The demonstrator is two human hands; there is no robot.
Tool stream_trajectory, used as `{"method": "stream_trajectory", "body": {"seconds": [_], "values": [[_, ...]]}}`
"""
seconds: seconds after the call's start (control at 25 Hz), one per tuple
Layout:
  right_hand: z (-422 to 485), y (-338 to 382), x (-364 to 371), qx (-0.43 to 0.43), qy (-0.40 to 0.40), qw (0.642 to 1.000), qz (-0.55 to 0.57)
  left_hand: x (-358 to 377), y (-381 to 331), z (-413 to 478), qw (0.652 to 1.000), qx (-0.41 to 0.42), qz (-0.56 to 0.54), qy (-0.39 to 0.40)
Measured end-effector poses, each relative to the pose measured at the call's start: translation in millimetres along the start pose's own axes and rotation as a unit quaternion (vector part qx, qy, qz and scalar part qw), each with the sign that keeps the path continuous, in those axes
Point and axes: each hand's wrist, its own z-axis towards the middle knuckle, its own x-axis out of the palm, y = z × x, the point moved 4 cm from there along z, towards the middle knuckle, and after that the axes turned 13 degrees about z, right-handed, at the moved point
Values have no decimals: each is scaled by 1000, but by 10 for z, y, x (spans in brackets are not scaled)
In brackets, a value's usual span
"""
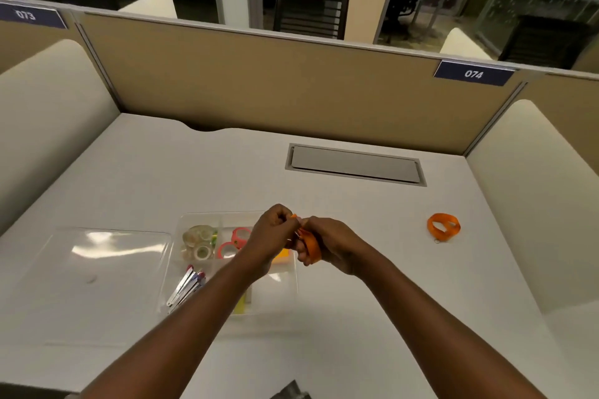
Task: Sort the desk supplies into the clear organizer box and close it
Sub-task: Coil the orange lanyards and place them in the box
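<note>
While both hands work above box (227, 269), left hand (270, 233) pinches strap (311, 244) end, right hand (327, 248) grips roll. Strap soft, light, floppy (may uncurl); hold whole roll by sides.

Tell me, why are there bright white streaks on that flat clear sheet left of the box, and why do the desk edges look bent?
In the head view, the streaks on the clear lid are glare from lights above, reflected off its glossy surface; the organizer box glints faintly too. The desk and partition lines bow because the lens is wide-angle. Both hands look slightly soft.
</note>
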Motion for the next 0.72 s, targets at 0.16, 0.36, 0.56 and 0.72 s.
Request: {"method": "stream_trajectory", "body": {"seconds": [0.16, 0.36, 0.56, 0.72], "values": [[235, -403, -3, -16, -125, 992, -11, -153, 369, 15, 992, -42, 99, -62], [426, -784, -26, 13, -223, 972, -72, -201, 718, 67, 966, -22, 257, -13], [525, -855, -55, 38, -232, 938, -256, 19, 887, 250, 911, 43, 409, 21], [603, -994, 7, 64, -190, 905, -376, 196, 1219, 372, 864, 59, 494, 80]]}}
